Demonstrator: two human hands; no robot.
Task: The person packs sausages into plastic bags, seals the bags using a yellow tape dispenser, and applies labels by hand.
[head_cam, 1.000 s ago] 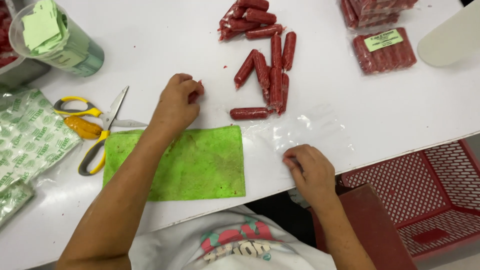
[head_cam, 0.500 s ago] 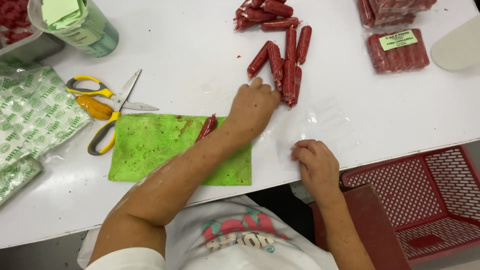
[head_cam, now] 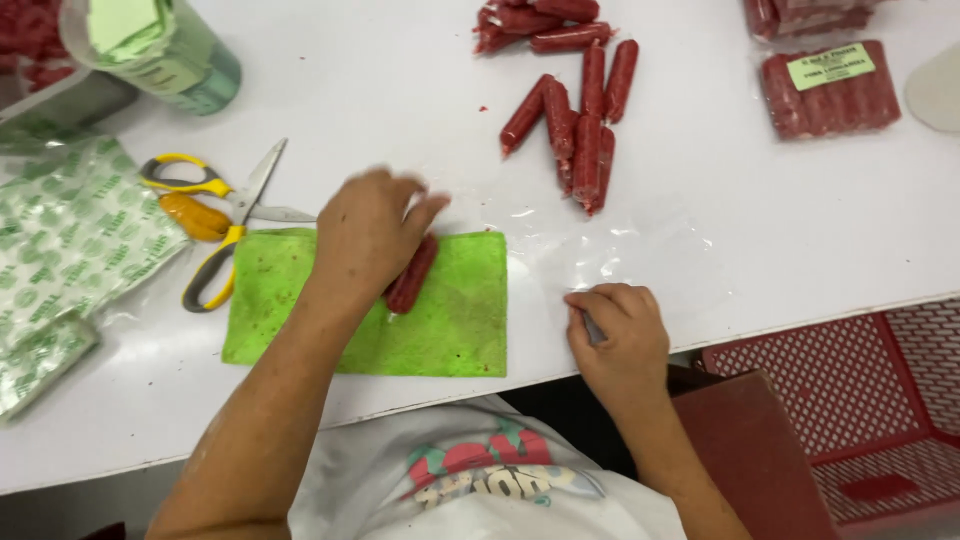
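The white bench (head_cam: 700, 230) carries everything, and on it the change is plain: the left hand (head_cam: 365, 235), which half a second ago reached over to the loose sausages, is now back over the green cloth (head_cam: 460, 320) with one sausage (head_cam: 412, 275) lying under its fingers (head_cam: 425, 210) — so a link has moved from the pile to the cloth, where it lies slanted near the upper middle. Those fingers are curled loosely over the sausage's top end; the hand is blurred, so I cannot tell whether they grip it or only rest on it. The right hand (head_cam: 615, 335) stays at the bench's near edge, its fingers pressed together, pinching the rim of a clear bag (head_cam: 610, 250) that lies flat beside the cloth. By count: one cloth, one clear bag, one stack of green-printed bags (head_cam: 70, 240) at the left, one sealed pack (head_cam: 830, 90) fully in view with another cut off above it, one red crate (head_cam: 850, 420), one green tub (head_cam: 170, 50), one pair of yellow scissors (head_cam: 215, 215), and six or so loose sausages (head_cam: 580, 130) in the nearer bunch — more lie beyond.
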